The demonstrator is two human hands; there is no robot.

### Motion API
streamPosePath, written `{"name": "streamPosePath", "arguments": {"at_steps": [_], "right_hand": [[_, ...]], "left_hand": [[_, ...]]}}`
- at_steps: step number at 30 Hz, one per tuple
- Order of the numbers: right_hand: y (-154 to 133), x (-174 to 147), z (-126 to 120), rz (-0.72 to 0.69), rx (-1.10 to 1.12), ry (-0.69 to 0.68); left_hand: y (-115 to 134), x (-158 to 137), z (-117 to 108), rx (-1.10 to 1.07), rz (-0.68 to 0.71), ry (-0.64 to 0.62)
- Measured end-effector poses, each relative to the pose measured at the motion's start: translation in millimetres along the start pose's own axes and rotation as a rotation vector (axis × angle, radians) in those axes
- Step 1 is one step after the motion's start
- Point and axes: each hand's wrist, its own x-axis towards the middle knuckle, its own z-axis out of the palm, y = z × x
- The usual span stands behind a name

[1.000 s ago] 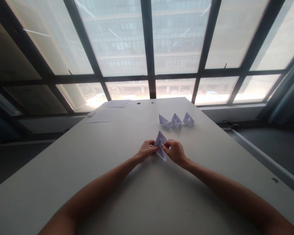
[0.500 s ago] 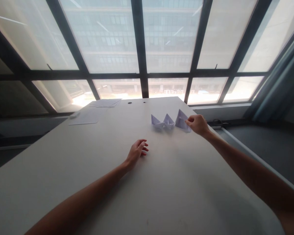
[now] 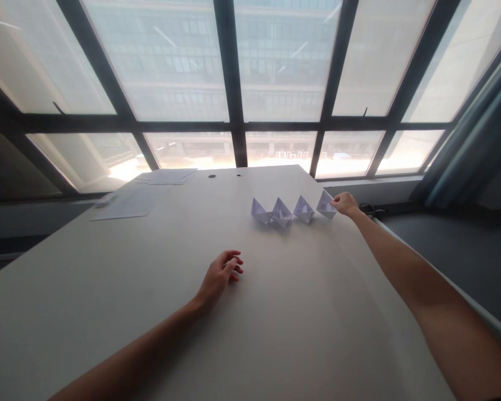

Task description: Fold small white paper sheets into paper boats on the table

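Several folded white paper boats stand in a row on the white table (image 3: 171, 278), right of its middle. My right hand (image 3: 345, 204) pinches the side of the rightmost paper boat (image 3: 325, 206), close to the table's right edge. To its left stands another paper boat (image 3: 303, 209), with a small gap between them. Further left, a third boat (image 3: 281, 213) and the leftmost boat (image 3: 260, 211) sit close together. My left hand (image 3: 221, 274) rests on its side on the table in front of the row, fingers loosely curled and apart, holding nothing.
Sheets of white paper (image 3: 127, 201) lie at the table's far left, with more sheets (image 3: 171, 176) behind them. Two small dark holes mark the far end of the tabletop. Large framed windows (image 3: 279, 61) rise beyond, and a blue-grey curtain (image 3: 463, 133) hangs at right.
My right hand has moved right with its paper boat, to the row's right end. Another boat now shows clearly between it and the left pair. The view has shifted slightly.
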Motion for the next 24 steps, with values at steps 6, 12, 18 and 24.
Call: {"name": "streamPosePath", "arguments": {"at_steps": [6,12,18,24], "right_hand": [[-1,0,8,-0.045,-0.005,-0.046],[1,0,5,0.008,-0.001,-0.017],[11,-9,-9,0.024,0.133,0.082],[-31,-66,-26,-0.113,0.352,0.470]], "left_hand": [[-1,0,1,-0.023,0.003,-0.007],[-2,0,1,-0.055,0.006,0.006],[-5,2,0,0.016,0.070,0.014],[-11,10,-5,0.337,0.270,-0.030]]}}
